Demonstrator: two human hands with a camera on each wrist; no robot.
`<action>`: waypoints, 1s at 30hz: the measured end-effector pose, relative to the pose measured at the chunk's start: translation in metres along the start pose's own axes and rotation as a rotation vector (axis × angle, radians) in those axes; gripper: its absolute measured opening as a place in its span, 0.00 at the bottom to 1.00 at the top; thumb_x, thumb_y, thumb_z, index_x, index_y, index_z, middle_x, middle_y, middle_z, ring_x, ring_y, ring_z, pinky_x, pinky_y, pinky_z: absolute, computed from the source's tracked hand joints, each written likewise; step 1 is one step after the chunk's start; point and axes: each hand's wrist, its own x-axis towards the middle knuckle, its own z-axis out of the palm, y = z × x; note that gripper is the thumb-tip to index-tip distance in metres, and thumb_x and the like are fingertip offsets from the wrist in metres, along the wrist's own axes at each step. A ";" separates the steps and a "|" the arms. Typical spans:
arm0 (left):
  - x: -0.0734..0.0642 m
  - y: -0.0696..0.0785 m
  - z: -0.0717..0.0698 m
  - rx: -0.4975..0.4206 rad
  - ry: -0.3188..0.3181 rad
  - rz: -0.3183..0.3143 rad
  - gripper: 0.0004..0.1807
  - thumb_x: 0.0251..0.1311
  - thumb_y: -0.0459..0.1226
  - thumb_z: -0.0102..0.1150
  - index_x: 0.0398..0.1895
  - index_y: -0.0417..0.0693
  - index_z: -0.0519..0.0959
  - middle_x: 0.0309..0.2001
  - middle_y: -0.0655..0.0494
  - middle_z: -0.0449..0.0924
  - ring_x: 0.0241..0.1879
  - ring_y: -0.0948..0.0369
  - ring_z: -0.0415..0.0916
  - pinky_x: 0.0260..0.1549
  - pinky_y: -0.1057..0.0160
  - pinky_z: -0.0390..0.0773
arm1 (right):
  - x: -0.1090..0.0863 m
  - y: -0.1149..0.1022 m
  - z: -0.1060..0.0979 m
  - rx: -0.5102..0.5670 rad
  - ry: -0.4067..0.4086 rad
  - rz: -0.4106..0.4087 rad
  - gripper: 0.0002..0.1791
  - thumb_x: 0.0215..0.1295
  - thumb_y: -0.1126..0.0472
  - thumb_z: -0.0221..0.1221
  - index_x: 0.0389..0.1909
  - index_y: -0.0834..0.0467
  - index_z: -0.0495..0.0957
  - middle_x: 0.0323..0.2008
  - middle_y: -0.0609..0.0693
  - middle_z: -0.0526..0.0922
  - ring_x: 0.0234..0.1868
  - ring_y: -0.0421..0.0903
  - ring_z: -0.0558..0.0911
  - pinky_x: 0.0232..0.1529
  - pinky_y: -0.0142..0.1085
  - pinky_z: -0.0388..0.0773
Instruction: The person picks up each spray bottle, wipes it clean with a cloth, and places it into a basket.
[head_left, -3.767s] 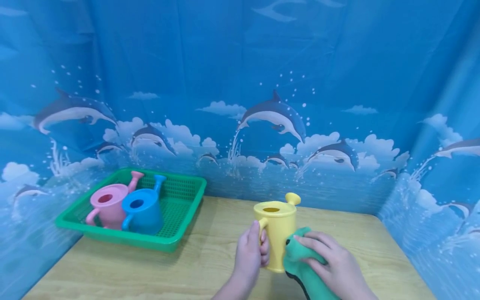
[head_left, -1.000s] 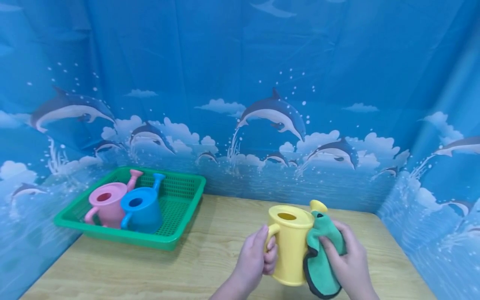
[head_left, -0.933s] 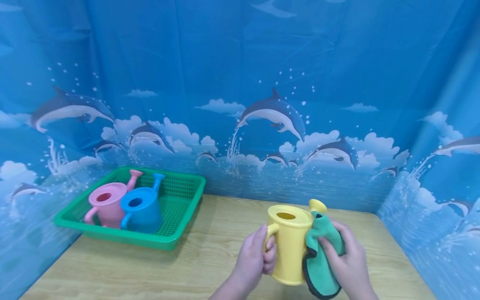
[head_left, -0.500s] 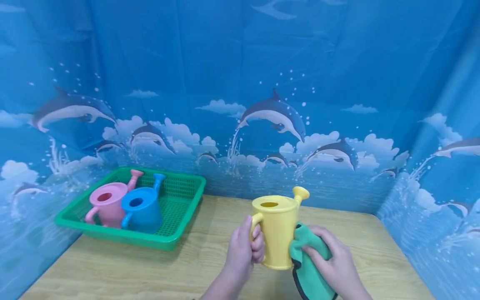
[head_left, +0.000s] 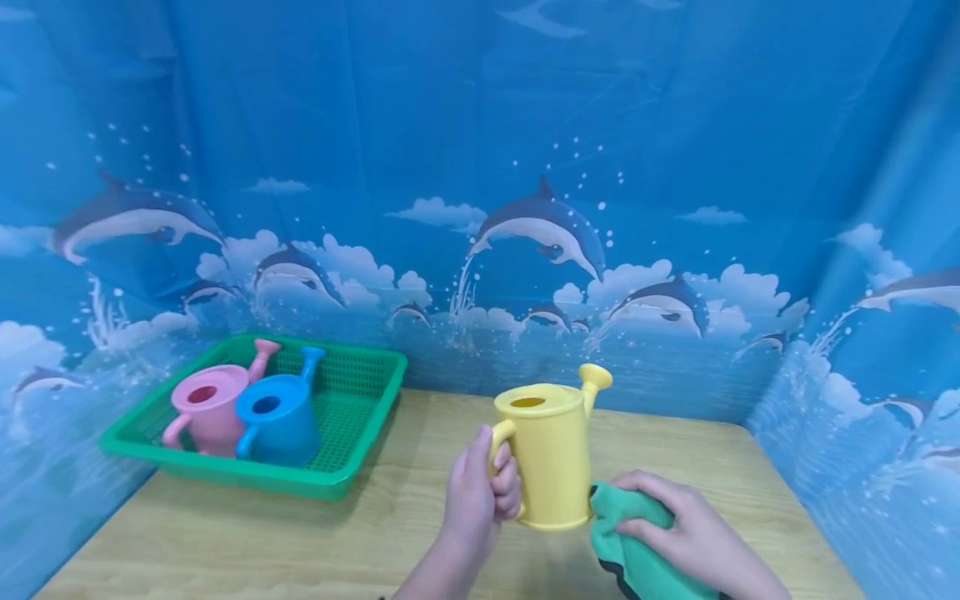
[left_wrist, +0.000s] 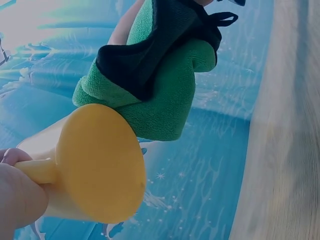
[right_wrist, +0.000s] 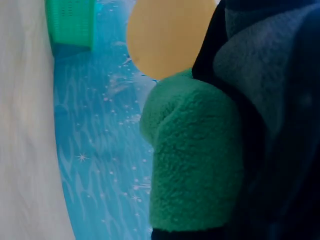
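My left hand grips the handle of a yellow toy watering can, its spout pointing away to the right. The can is held upright, with its flat base exposed in the left wrist view. Bunched in my right hand is a green cloth with black edging, pinched between thumb and fingers. The cloth's front end lies right at the can's lower right side. In the right wrist view the folded green cloth overlaps part of the yellow can, and the right fingers are hidden.
A green mesh basket stands at the left on the wooden table. Inside it sit a pink watering can and a blue watering can. A blue dolphin-print curtain closes off the back and sides.
Since a second ago, the yellow can has moved left and up in the head view. The right hand with the cloth has slid down from near the spout to the can's lower side.
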 end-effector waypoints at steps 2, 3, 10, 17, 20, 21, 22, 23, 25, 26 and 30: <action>-0.001 0.000 0.001 0.003 -0.003 0.006 0.24 0.75 0.53 0.30 0.19 0.54 0.58 0.10 0.67 0.54 0.10 0.71 0.51 0.12 0.73 0.55 | -0.001 0.001 -0.003 0.038 -0.031 0.018 0.13 0.65 0.55 0.61 0.50 0.46 0.77 0.43 0.41 0.83 0.38 0.33 0.81 0.35 0.32 0.79; -0.001 -0.001 0.002 0.006 -0.005 0.006 0.24 0.75 0.53 0.30 0.19 0.54 0.58 0.10 0.67 0.54 0.10 0.71 0.52 0.12 0.74 0.55 | -0.001 0.002 -0.004 0.047 -0.037 0.014 0.13 0.65 0.56 0.61 0.50 0.46 0.77 0.43 0.41 0.83 0.37 0.33 0.81 0.34 0.32 0.78; -0.001 -0.002 0.002 0.038 -0.043 -0.004 0.25 0.75 0.53 0.31 0.19 0.53 0.58 0.10 0.67 0.55 0.11 0.71 0.52 0.13 0.74 0.55 | -0.001 0.005 -0.006 0.063 -0.004 -0.011 0.14 0.64 0.60 0.62 0.50 0.49 0.77 0.43 0.42 0.84 0.38 0.32 0.81 0.34 0.32 0.79; -0.004 -0.006 0.004 0.050 -0.151 -0.011 0.25 0.74 0.53 0.32 0.18 0.54 0.58 0.10 0.68 0.56 0.10 0.72 0.53 0.13 0.74 0.55 | 0.001 -0.001 0.000 0.101 0.207 0.238 0.15 0.63 0.60 0.62 0.51 0.54 0.77 0.39 0.42 0.83 0.32 0.34 0.80 0.29 0.34 0.78; -0.004 -0.007 0.005 0.054 -0.165 -0.013 0.24 0.74 0.53 0.33 0.20 0.53 0.58 0.11 0.67 0.56 0.10 0.72 0.53 0.13 0.74 0.55 | 0.003 -0.004 0.002 0.142 0.259 0.337 0.17 0.63 0.59 0.63 0.52 0.55 0.77 0.41 0.45 0.83 0.33 0.35 0.81 0.30 0.35 0.79; -0.004 -0.008 0.005 0.057 -0.164 -0.018 0.24 0.74 0.53 0.34 0.20 0.53 0.58 0.11 0.67 0.56 0.10 0.72 0.53 0.13 0.74 0.55 | 0.004 -0.006 0.002 0.146 0.268 0.367 0.18 0.63 0.58 0.63 0.53 0.55 0.77 0.41 0.46 0.83 0.33 0.35 0.81 0.30 0.35 0.79; -0.004 -0.008 0.005 0.065 -0.161 -0.024 0.24 0.74 0.53 0.34 0.20 0.53 0.58 0.11 0.67 0.56 0.11 0.72 0.53 0.13 0.74 0.55 | 0.004 -0.007 0.002 0.148 0.276 0.395 0.19 0.63 0.58 0.63 0.54 0.55 0.77 0.43 0.48 0.83 0.33 0.35 0.81 0.31 0.35 0.79; -0.003 -0.008 0.005 0.069 -0.162 -0.032 0.24 0.74 0.53 0.34 0.20 0.53 0.58 0.11 0.67 0.56 0.11 0.72 0.52 0.13 0.74 0.55 | 0.005 -0.009 0.002 0.148 0.288 0.428 0.20 0.63 0.57 0.63 0.55 0.55 0.76 0.44 0.50 0.83 0.34 0.36 0.80 0.31 0.35 0.79; -0.003 -0.009 0.006 0.092 -0.172 -0.044 0.23 0.75 0.51 0.33 0.20 0.53 0.58 0.11 0.67 0.56 0.10 0.72 0.52 0.13 0.74 0.55 | 0.006 -0.012 0.002 0.161 0.313 0.497 0.22 0.64 0.54 0.63 0.57 0.55 0.75 0.46 0.53 0.82 0.34 0.37 0.80 0.31 0.35 0.79; -0.003 -0.010 0.006 0.105 -0.182 -0.047 0.23 0.75 0.51 0.32 0.20 0.52 0.58 0.11 0.67 0.56 0.10 0.72 0.52 0.13 0.74 0.55 | 0.006 -0.013 0.002 0.166 0.327 0.531 0.24 0.64 0.52 0.62 0.59 0.54 0.74 0.47 0.54 0.82 0.34 0.37 0.80 0.31 0.36 0.79; -0.004 -0.011 0.007 0.157 -0.233 -0.039 0.23 0.76 0.49 0.30 0.20 0.50 0.58 0.12 0.66 0.55 0.10 0.72 0.53 0.13 0.74 0.55 | 0.006 -0.015 0.002 0.195 0.388 0.594 0.27 0.65 0.48 0.60 0.62 0.54 0.71 0.50 0.55 0.80 0.34 0.37 0.80 0.33 0.36 0.79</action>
